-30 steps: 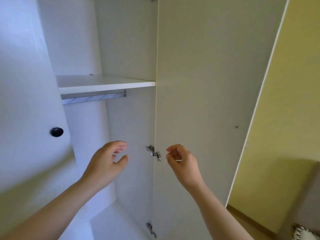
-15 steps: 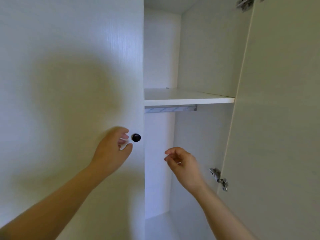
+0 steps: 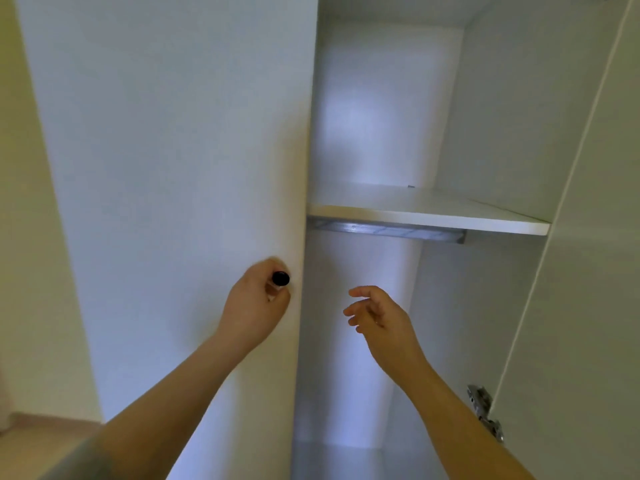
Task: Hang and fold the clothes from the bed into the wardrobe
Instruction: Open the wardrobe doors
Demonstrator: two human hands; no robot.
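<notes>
This looks like the very start of the job: getting the wardrobe open so the clothes can go in. The left hand, in the middle of the frame, has its fingers curled round the little black knob on the left door, which is shut. The right hand hangs in the air just to the right, in front of the open gap. Its fingers are loose and it holds nothing. The right door, along the right edge of the frame, is swung open.

I think the next move is a pull on the knob, so the left door swings out toward the person. The knob is small and round, so a firm pinch should do. The arm will need to get out of the door's way.

No clothes and no bed show here (my guess is they are somewhere behind the person), so nothing is hung or folded yet.

The doors and inside walls are flat white boards, smooth with a very fine grain. Right of the middle, a flat white shelf goes across. Just under it runs a shiny grey metal rail for hangers. A silver metal hinge sits at the lower right, where the open door joins. At the left edge is a pale yellow wall, with a bit of wood-coloured floor in the lower left corner.
</notes>
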